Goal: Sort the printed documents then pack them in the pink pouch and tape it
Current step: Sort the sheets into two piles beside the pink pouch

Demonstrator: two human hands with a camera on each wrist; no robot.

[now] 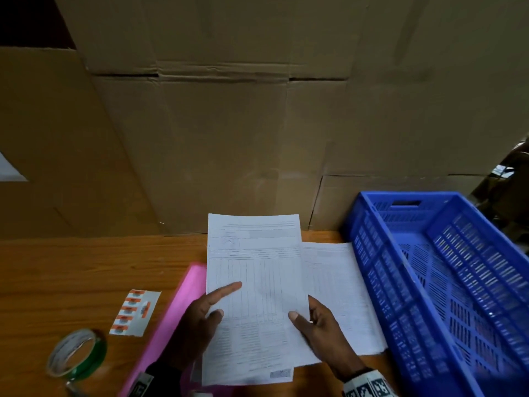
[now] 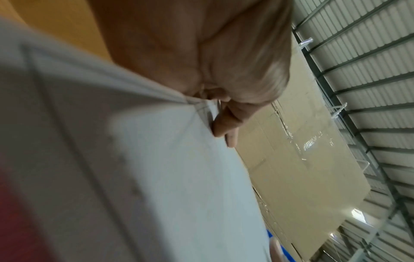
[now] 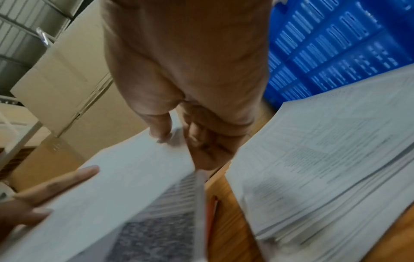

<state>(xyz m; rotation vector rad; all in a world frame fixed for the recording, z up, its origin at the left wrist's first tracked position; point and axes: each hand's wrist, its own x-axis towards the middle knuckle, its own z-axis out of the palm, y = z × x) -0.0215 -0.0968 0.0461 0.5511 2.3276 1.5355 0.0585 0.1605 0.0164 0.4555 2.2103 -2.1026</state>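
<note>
White paper fills the middle of the scene: a held sheaf of printed sheets [image 1: 254, 293] is lifted off the wooden counter [image 1: 86, 267], above the pink pouch [image 1: 174, 310] which lies flat under its left edge; a second stack [image 1: 340, 296] rests on the counter just beside the blue crate [image 1: 429, 282]. The left hand [image 1: 197, 325] pinches the sheaf's left edge, thumb on top and forefinger stretched straight across the page; the right hand [image 1: 320, 325] grips the right edge, thumb over the face and fingers [image 3: 208, 150] curled beneath. The step in hand looks like sorting; to do it well, the person should keep both thumbs light so the top sheet slides free, read the header before placing it, and square the edges against the counter so the bundle enters the pouch without catching. The tape roll [image 1: 77, 353] and label strip [image 1: 134, 312] lie to the left, untouched; loose corners could crumple if the grip tightens.
</note>
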